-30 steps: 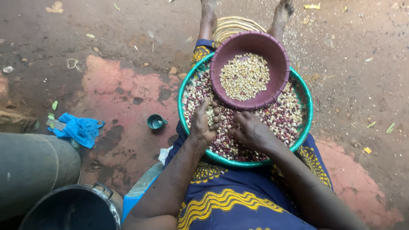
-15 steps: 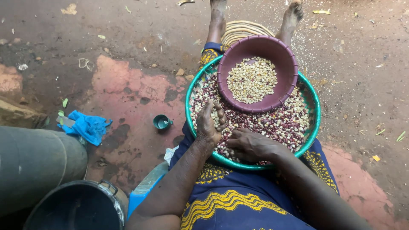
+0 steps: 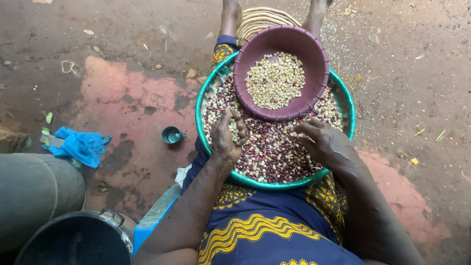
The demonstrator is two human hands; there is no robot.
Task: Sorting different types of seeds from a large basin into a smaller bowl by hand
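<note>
A green-rimmed round tray (image 3: 202, 128) rests on my lap, full of mixed dark red and pale beans (image 3: 274, 147). A maroon bowl (image 3: 314, 46) sits on the tray's far side, holding sorted pale beans (image 3: 274, 81). My left hand (image 3: 226, 137) lies on the beans at the tray's left, fingers bent as if pinching a few. My right hand (image 3: 325, 143) rests on the beans at the right, fingers curled downward among them.
A small teal cup (image 3: 171, 134) and a blue cloth (image 3: 81, 146) lie on the ground to the left. A dark pot (image 3: 73, 240) and a grey cylinder (image 3: 34, 196) stand at the lower left. A woven mat (image 3: 262, 17) lies between my feet.
My left hand has stayed at the tray's left with fingers curling. My right hand has slid from the tray's middle to its right side.
</note>
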